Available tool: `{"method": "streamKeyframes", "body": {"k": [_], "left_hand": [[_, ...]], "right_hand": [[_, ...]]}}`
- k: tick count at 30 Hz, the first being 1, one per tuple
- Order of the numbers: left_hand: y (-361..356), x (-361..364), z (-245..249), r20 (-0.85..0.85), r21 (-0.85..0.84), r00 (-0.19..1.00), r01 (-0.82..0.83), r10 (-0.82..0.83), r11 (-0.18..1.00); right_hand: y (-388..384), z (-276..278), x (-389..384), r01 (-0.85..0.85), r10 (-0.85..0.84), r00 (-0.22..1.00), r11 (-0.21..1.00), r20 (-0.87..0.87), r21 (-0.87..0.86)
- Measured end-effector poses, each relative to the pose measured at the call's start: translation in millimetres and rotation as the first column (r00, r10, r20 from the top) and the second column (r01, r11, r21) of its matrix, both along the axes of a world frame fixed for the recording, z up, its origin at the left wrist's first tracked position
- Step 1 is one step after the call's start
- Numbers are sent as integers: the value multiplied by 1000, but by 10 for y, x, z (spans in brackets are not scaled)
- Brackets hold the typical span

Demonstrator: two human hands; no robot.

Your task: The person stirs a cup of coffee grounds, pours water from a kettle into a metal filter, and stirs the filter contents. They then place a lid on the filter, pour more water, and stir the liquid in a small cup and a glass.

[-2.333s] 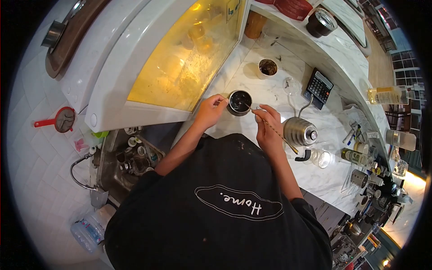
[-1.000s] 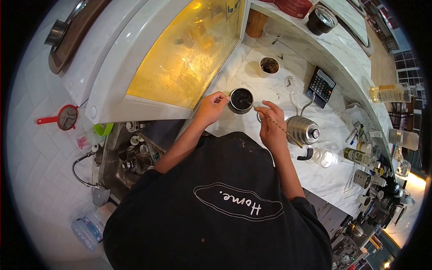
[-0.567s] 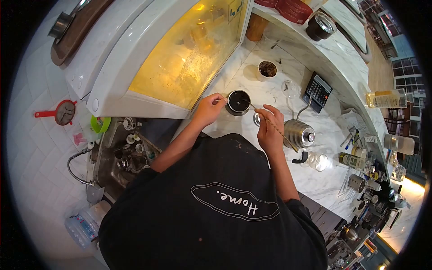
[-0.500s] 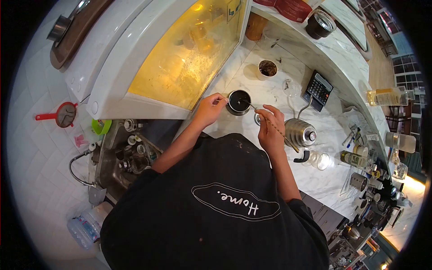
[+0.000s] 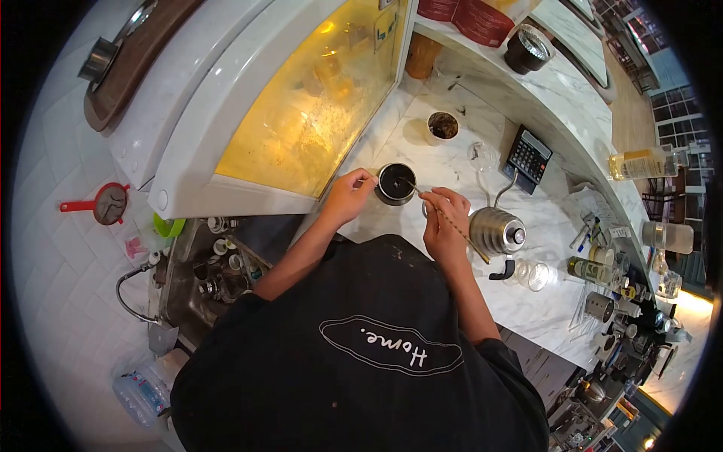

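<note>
black calculator (image 5: 529,160) | red strainer (image 5: 111,204) | steel sink (image 5: 190,307) holding dishes (image 5: 214,287)

The twisted bar spoon (image 5: 474,246) loses its lower end in the dark liquid (image 5: 393,181) inside the metal cup (image 5: 392,201). Whether the left hand (image 5: 348,197) touches the rim is unclear. Shapes behind the yellow glass (image 5: 282,139) blur. The top edge crops the red bag (image 5: 483,22); the bottom edge, the black shirt (image 5: 354,407).
</note>
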State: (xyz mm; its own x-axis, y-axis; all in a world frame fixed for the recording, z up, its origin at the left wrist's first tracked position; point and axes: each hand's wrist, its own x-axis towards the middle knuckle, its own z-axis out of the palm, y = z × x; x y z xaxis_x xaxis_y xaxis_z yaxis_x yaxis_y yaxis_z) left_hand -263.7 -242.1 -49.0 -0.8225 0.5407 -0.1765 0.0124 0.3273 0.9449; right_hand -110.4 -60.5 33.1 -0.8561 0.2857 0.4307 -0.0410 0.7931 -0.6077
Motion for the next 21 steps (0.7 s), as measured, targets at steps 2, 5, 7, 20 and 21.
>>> {"method": "streamKeyframes", "body": {"k": [2,5,7,20,21], "left_hand": [[2,13,3,1,18,1000,-10,10,1000],[13,9,-37,17,38,1000,-17,16,999],[18,23,23,32,30,999,-21,20,999],[-23,28,-58,20,9,1000,-9,9,1000],[-22,28,-54,37,11,999,-8,8,1000]], "right_hand": [[-17,26,-3,-32,32,999,999,11,12],[-28,9,-13,-70,70,997,997,13,17],[-31,6,-21,-72,72,997,997,21,12],[-115,-13,-31,-45,44,999,998,28,42],[-139,4,-50,-35,34,999,998,34,49]]}}
